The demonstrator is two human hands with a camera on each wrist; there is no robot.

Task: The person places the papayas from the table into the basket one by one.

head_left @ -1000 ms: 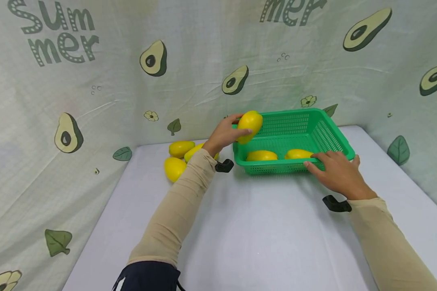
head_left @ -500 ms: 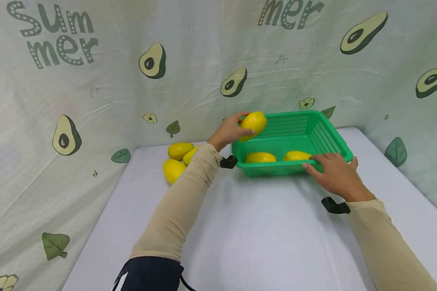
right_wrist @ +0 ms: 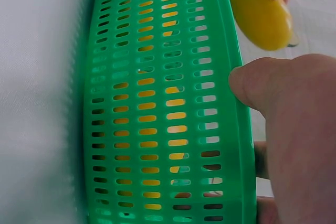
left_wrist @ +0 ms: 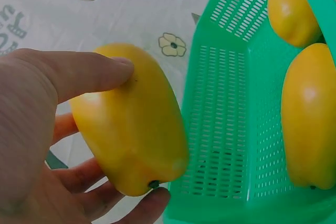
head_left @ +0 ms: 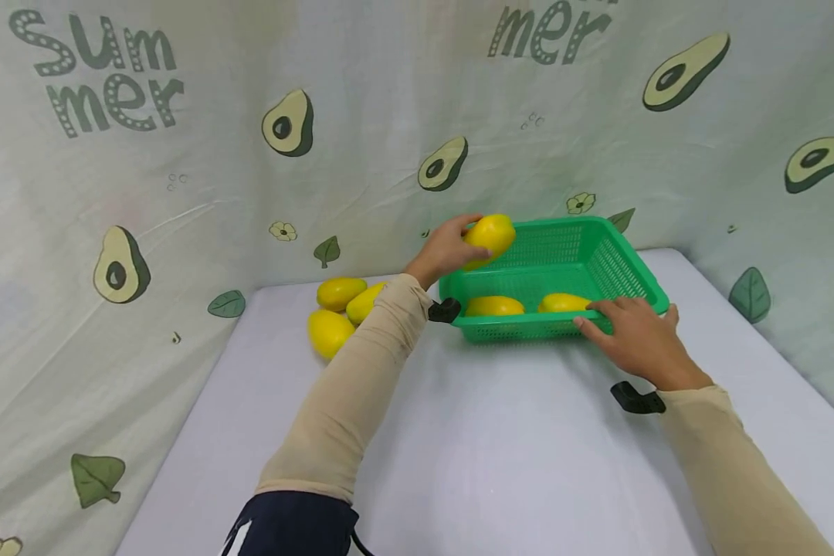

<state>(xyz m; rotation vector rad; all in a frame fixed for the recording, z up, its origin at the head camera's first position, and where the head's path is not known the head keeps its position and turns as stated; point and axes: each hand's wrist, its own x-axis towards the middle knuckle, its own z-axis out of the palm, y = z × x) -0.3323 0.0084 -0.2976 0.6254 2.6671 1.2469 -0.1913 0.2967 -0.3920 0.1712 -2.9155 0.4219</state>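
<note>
My left hand [head_left: 448, 249] grips a yellow mango [head_left: 493, 235] above the left end of a green plastic basket [head_left: 514, 330]. In the left wrist view the thumb lies across the top of that mango [left_wrist: 136, 129], with the other fingers beneath and around it. Two more mangoes lie inside the basket along its front wall, one to the left [head_left: 495, 306] and one nearer my right hand [head_left: 563, 303]. My right hand [head_left: 635, 340] holds the basket's front rim near the right corner. Its thumb presses the outer side of the rim, while its fingers reach over the inside, partly hidden.
Left of the basket, several mangoes [head_left: 330, 333] sit grouped on the white-covered table [head_left: 500, 448], partly behind my left forearm. A printed cloth [head_left: 361, 93] with avocados hangs behind and at the sides.
My left hand has moved a little to the right with the mango, further over the basket, and the mango has tilted. My right hand stays on the rim. The head view has shifted slightly.
</note>
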